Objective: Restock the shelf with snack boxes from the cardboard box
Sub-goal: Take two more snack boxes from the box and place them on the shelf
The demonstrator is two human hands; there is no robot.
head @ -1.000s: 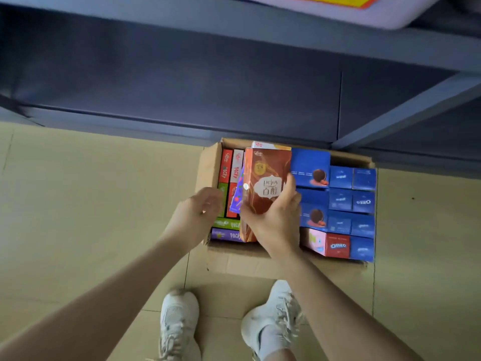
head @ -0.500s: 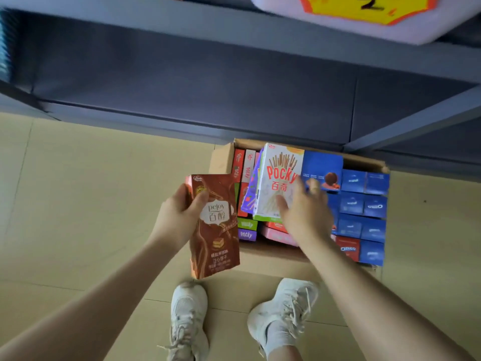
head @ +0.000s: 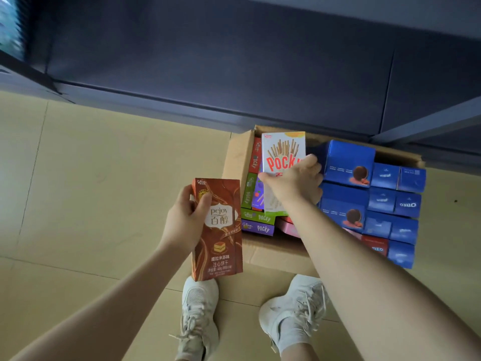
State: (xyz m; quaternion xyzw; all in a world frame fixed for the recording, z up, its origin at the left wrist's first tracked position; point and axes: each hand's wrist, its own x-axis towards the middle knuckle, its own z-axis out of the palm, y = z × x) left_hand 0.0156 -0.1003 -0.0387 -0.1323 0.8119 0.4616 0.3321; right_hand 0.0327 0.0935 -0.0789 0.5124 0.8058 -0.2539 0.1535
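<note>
The left hand [head: 186,220] holds a brown box [head: 218,230] out over the floor, beside the cardboard box. The thumb lies on the front and the fingers curl round the back. The brown box says "Pejoy" in white letters, with Chinese writing under it and a small picture of a cake slice.

The right hand [head: 294,181] reaches into the cardboard box [head: 238,155] and pinches a white box [head: 282,162] that stands up tall. Red letters on it say "Pocky", and thin sticks are drawn above the word.

The floor [head: 91,165] is made of big tan tiles. The cardboard box sits on it, right up against a dark gray shelf [head: 234,61]. Two white shoes [head: 200,306] stand just in front of the box.

Inside, on the left, are red, green and purple boxes [head: 257,222], and some say "Pocky". On the right are many blue boxes [head: 406,204], packed close. Some say "Oreo" and two show a dark round cookie. A red box [head: 374,246] near the front says "Oreo" too
</note>
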